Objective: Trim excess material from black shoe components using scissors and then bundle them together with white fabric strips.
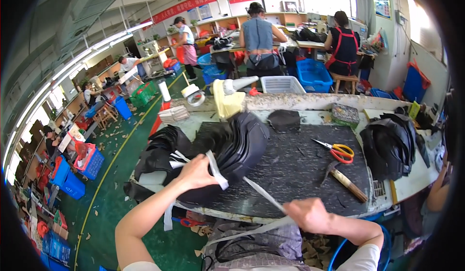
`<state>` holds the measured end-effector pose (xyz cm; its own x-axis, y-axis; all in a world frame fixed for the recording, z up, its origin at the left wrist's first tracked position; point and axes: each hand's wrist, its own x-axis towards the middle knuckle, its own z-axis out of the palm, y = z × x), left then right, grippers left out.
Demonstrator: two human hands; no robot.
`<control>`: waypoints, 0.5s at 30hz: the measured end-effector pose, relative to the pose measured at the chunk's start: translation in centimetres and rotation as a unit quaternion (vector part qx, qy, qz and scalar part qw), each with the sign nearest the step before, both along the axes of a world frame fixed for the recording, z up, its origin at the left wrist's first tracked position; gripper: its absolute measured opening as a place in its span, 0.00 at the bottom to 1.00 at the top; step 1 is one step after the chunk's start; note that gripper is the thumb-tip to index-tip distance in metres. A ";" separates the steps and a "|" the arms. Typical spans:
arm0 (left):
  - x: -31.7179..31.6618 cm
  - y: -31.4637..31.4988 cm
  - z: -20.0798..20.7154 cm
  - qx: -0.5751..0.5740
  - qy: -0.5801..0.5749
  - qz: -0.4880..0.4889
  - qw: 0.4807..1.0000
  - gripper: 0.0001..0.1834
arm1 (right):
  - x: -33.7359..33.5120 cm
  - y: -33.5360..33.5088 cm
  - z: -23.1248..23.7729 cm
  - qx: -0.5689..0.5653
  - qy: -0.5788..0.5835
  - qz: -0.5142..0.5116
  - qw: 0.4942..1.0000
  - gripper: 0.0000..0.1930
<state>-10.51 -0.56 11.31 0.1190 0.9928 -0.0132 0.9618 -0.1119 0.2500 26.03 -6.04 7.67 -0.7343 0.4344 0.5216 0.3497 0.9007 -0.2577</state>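
A bundle of curved black leather-like pieces point(244, 140) stands on the near left of the bench. My left hand point(196, 172) is at its near side, thumb and fingers closed on a white strip point(216, 169) lying against the bundle. My right hand point(310, 215) is closed in a fist around a long white strip point(264, 192), pulled taut from the bundle's lower right; its other end trails across my lap. Whether both strips are one piece, I cannot tell. More black pieces point(169, 140) lie to the left, with white strips among them.
Red-and-yellow scissors point(343, 153) and a wooden-handled hammer point(348, 185) lie on the dark work mat point(295, 174). At the right sits another black stack point(389, 147). A cone-shaped spool point(240, 83) and white tape roll point(195, 98) stand along the far edge. Several people work beyond.
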 end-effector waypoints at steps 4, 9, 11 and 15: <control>4.4 -0.9 -2.1 0.066 0.110 -0.132 0.983 0.52 | -0.7 5.1 2.9 -0.016 0.075 -0.088 0.993 0.05; 3.9 -1.9 -3.8 0.138 0.066 -0.186 0.971 0.56 | -1.0 13.5 2.0 -0.186 0.334 -0.200 0.902 0.08; 3.3 -2.2 -3.5 0.133 0.066 -0.163 0.975 0.56 | -0.2 10.8 4.4 -0.193 0.245 -0.152 0.938 0.08; 2.7 -1.9 -2.7 0.095 0.072 -0.130 0.984 0.55 | -0.5 4.9 5.8 0.098 -0.016 0.056 0.994 0.06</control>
